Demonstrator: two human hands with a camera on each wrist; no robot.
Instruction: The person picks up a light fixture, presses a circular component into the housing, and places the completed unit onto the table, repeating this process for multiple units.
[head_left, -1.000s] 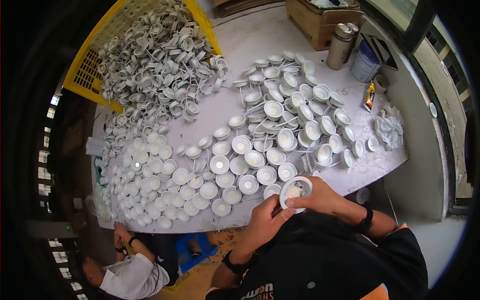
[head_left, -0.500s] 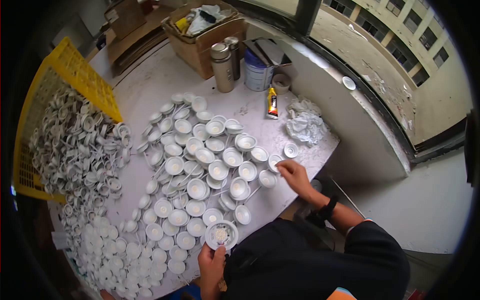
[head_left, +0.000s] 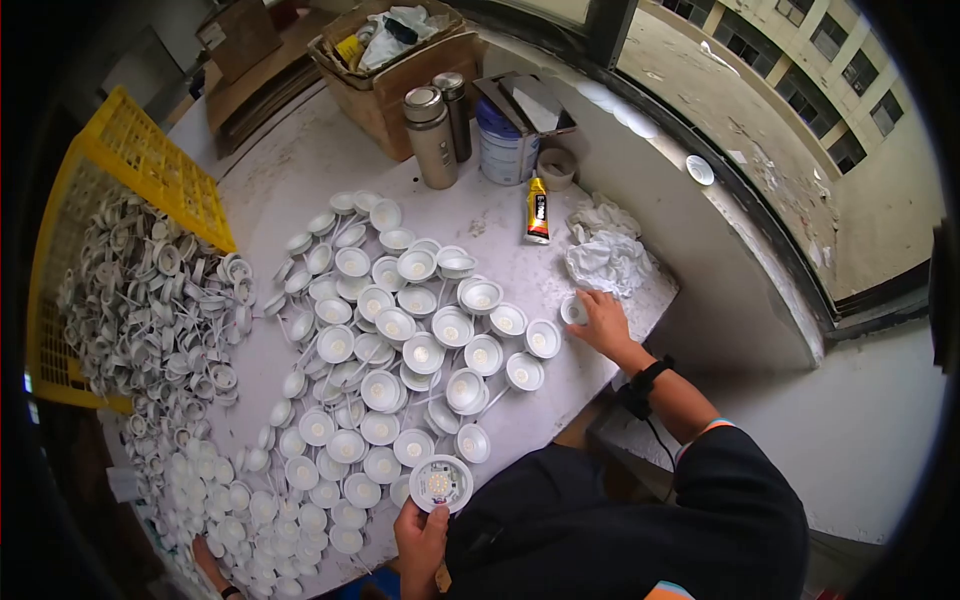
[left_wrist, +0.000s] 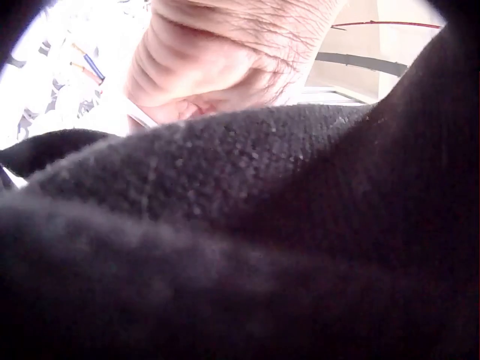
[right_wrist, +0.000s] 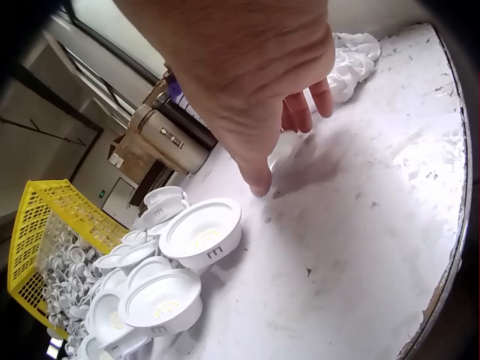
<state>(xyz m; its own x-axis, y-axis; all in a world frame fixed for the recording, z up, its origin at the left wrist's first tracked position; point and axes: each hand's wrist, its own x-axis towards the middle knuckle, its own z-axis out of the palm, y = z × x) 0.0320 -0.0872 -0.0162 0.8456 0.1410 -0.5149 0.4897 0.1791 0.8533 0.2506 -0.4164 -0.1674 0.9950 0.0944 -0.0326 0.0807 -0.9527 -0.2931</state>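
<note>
My left hand [head_left: 422, 545] pinches the rim of a round white LED downlight [head_left: 441, 484], its board with yellow LEDs facing up. In the left wrist view, that hand [left_wrist: 225, 60] shows above dark cloth, and the downlight is mostly hidden. Out at the table's right side, my right hand [head_left: 604, 325] has its fingers and thumb around a small white round cap [head_left: 574, 310]. From the right wrist, this cap [right_wrist: 283, 150] shows between thumb and fingers, low over the tabletop. Many white downlights [head_left: 400, 330] lie loosely heaped between the hands.
A yellow crate [head_left: 150, 170] spills white lamp parts [head_left: 150, 290] at the left. Along the back stand a cardboard box [head_left: 390, 90], metal flasks [head_left: 430, 140] and a tin [head_left: 505, 145]. A glue tube [head_left: 538, 212] and crumpled plastic [head_left: 605, 260] lie nearby. Another person's hand [head_left: 208, 565] appears lower left.
Both hands were together on the downlight; the right hand then let go, reached right and moved to the small cap. The left hand keeps the downlight. The head view has swung right.
</note>
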